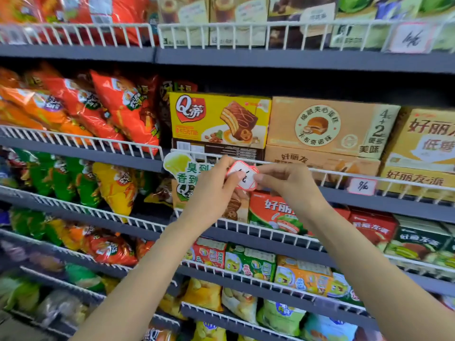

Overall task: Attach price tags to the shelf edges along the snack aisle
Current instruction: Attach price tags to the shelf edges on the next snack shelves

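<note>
Pinching from both sides, a small red-bordered price tag [242, 177] is held between the left hand [211, 185] and the right hand [283, 182], right in front of the white wire rail [320, 172] that edges the shelf. The left hand's fingers are curled, with the thumb pressed on the tag's left part; the right hand's fingers are bent as well, with the thumb tip set against the tag's right edge. Handwritten dark marks are seen on the tag's white face, but they cannot be read. Whether the tag is already clipped onto the rail cannot be told.

Just above the hands, a yellow cake box [219, 119] is stood behind the rail, and a tan box [330, 126] is placed beside it, above the right hand. Directly left of the left hand, a green-lettered promotional sign [182, 168] is fixed at the rail. Further right of the right hand, a second price tag [362, 186] is hung on the same rail. Far left of the left hand, orange and red snack bags [98, 107] are stacked. Below the right hand, a red box [273, 212] is shelved.
</note>
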{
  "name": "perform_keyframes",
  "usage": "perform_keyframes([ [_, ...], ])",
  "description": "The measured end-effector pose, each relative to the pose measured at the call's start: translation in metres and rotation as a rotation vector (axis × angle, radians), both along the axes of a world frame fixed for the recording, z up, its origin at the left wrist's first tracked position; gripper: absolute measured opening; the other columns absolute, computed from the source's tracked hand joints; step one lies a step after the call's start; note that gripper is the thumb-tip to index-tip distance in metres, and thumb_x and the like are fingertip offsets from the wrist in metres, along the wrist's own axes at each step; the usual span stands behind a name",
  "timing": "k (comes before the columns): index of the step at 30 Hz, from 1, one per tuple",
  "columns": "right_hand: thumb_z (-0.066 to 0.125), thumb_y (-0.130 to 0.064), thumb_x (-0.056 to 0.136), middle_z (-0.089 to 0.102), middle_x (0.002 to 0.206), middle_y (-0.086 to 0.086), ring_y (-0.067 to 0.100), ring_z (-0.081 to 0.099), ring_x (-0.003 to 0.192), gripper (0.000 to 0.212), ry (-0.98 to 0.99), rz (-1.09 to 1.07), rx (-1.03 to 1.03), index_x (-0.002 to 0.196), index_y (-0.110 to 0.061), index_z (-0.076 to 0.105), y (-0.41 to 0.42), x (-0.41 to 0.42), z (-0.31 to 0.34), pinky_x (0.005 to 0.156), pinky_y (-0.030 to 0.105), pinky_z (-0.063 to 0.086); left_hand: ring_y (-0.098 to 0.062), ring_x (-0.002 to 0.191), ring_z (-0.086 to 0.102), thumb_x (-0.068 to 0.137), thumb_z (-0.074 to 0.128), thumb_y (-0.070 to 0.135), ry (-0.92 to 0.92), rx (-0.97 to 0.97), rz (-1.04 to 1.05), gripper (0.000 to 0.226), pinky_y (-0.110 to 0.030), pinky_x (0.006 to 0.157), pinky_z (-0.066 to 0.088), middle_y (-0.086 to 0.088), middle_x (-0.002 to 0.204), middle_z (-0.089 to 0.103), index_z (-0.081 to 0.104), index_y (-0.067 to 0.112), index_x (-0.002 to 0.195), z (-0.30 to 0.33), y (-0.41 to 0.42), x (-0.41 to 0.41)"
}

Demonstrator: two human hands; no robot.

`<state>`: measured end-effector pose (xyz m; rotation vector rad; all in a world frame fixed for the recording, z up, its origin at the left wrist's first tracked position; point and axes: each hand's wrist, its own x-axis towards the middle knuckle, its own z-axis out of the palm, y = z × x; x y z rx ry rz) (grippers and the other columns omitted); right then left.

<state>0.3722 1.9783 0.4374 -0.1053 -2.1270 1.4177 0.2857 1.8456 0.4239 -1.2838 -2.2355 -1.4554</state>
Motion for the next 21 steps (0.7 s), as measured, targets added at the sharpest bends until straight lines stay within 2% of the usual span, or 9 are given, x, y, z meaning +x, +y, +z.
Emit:
perform_keyframes([
  [2,0.068,-0.011,0.084,0.067,0.063,-0.003,0.004,0.059,0.059,0.013,0.012,0.002,0.003,0.073,-0.018,0.071,-0.031,-0.027,0.002,0.057,0.012,0.046,-0.001,0.059,0.066,0.097,0.045,0.021,0.016,0.007,0.018,0.015,-0.027,0.062,0.054,-0.002,0.072,0.070,0.050,0.007,0.101,-0.001,-0.033,-0.025],
  [3,0.069,-0.013,0.083,0.065,0.061,-0.004,0.003,0.057,0.057,0.012,0.017,0.003,-0.006,0.071,-0.017,0.070,-0.047,-0.043,0.001,0.056,0.011,0.044,0.000,0.058,0.065,0.097,0.044,0.020,0.020,0.007,0.023,0.016,-0.028,0.063,0.054,-0.001,0.071,0.070,0.051,0.006,0.100,-0.001,-0.049,-0.039],
  [7,0.075,-0.018,0.076,0.059,0.053,-0.009,0.001,0.050,0.051,0.015,0.040,-0.043,-0.099,0.066,-0.012,0.065,-0.113,-0.107,-0.003,0.051,0.011,0.039,-0.006,0.058,0.067,0.097,0.045,0.016,0.019,0.027,0.001,0.015,-0.018,0.058,0.053,-0.009,0.073,0.070,0.053,0.003,0.097,0.002,-0.114,-0.104],
  [10,0.075,-0.017,0.075,0.058,0.052,-0.011,0.002,0.051,0.053,0.016,0.063,-0.073,-0.157,0.065,-0.012,0.065,-0.160,-0.153,-0.006,0.054,0.014,0.040,-0.012,0.061,0.068,0.098,0.044,0.017,0.002,0.026,-0.022,0.012,-0.021,0.060,0.055,0.003,0.064,0.064,0.049,0.021,0.087,0.003,-0.159,-0.149],
  [12,0.075,-0.017,0.076,0.060,0.054,-0.009,0.003,0.054,0.056,0.015,0.077,-0.075,-0.171,0.064,-0.013,0.066,-0.188,-0.180,-0.006,0.056,0.014,0.042,-0.012,0.062,0.068,0.098,0.044,0.017,-0.016,0.041,-0.020,0.014,-0.017,0.058,0.053,0.007,0.061,0.062,0.049,0.023,0.086,0.004,-0.185,-0.176],
  [15,0.072,-0.013,0.079,0.059,0.049,-0.013,-0.003,0.051,0.049,0.018,0.098,-0.068,-0.198,0.062,-0.017,0.067,-0.223,-0.216,-0.004,0.049,0.007,0.039,-0.012,0.060,0.068,0.098,0.044,0.015,-0.042,0.091,-0.003,0.021,-0.016,0.056,0.052,0.007,0.060,0.061,0.048,0.024,0.079,0.005,-0.217,-0.208],
  [18,0.070,-0.013,0.081,0.064,0.059,-0.005,0.003,0.054,0.054,0.021,0.122,-0.052,-0.229,0.061,-0.020,0.067,-0.251,-0.247,-0.001,0.050,0.010,0.040,-0.013,0.062,0.069,0.098,0.043,0.014,-0.044,0.126,0.050,0.017,-0.029,0.061,0.057,0.000,0.068,0.063,0.054,0.002,0.092,0.004,-0.241,-0.236],
  [21,0.068,-0.016,0.084,0.061,0.071,0.010,0.006,0.052,0.057,0.018,0.131,-0.011,-0.196,0.066,-0.014,0.064,-0.275,-0.275,0.000,0.051,0.011,0.041,-0.013,0.061,0.069,0.098,0.044,0.015,-0.019,0.139,0.109,0.018,-0.029,0.062,0.057,0.001,0.065,0.065,0.054,0.000,0.096,0.006,-0.266,-0.261],
])
